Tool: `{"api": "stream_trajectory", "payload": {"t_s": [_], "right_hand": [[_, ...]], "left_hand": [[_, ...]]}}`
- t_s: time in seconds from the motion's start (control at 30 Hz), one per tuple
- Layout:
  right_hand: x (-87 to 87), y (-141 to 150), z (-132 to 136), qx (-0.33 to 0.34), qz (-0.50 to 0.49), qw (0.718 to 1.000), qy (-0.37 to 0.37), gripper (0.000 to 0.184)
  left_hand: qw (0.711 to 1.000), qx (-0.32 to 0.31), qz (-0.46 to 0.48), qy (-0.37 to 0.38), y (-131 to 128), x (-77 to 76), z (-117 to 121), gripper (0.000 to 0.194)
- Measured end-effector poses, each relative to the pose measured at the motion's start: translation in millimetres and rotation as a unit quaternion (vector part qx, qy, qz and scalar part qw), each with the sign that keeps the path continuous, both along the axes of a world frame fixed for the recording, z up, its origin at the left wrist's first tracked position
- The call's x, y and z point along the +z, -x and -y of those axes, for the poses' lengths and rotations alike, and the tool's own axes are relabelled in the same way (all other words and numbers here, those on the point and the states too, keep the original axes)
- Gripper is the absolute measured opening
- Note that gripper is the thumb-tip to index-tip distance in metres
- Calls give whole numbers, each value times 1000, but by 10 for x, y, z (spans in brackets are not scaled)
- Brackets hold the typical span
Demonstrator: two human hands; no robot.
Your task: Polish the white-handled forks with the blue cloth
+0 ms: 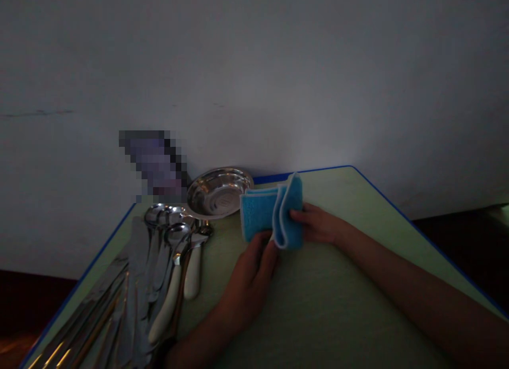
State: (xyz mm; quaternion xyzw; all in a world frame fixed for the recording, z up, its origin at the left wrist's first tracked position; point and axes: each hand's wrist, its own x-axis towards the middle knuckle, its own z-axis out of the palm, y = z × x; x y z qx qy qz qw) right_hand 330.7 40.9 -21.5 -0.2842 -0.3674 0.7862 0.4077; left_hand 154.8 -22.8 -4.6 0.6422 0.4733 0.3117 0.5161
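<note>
A folded blue cloth (258, 212) with pale edging is held up above the table. My right hand (318, 224) grips its right part, with the thumb on the near face and the other fingers behind the cloth. At the cloth's lower edge, my left hand (250, 273) is closed around a thin pale handle (272, 236), of which only a sliver shows. Whatever it belongs to is hidden by the cloth and fingers. Left of my left hand lie several spoons, among them a white-handled spoon (169, 300) and another piece with a short white handle (193, 273).
A shallow round steel bowl (220, 191) stands at the table's back edge by the wall. Several metal table knives (91, 305) lie along the left side. A blurred-out object (153, 162) leans behind the spoons. Blue edging borders the pale green table (358, 210).
</note>
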Motion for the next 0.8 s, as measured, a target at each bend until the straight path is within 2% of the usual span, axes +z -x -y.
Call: {"api": "stream_trajectory", "payload": {"t_s": [0.1,0.3,0.47,0.67,0.8], "right_hand": [[21,28,18,-21,-6,1000,20,26],[-26,130,16,-137,-1,991,-8,21],[-81,213,17,-238,46,970,-25,33],[-71,211,-35,-274,43,961,-8,36],[-43,186,-79,-299,16,954,12,33]], "left_hand": [[999,-26,-23,-3,0,2,-11,26],[998,-38,-35,23,8,-3,-41,33],[999,-32,-25,25,-5,12,-37,35],[998,-51,-24,31,10,55,-14,30],[995,-80,38,35,46,53,15,23]]}}
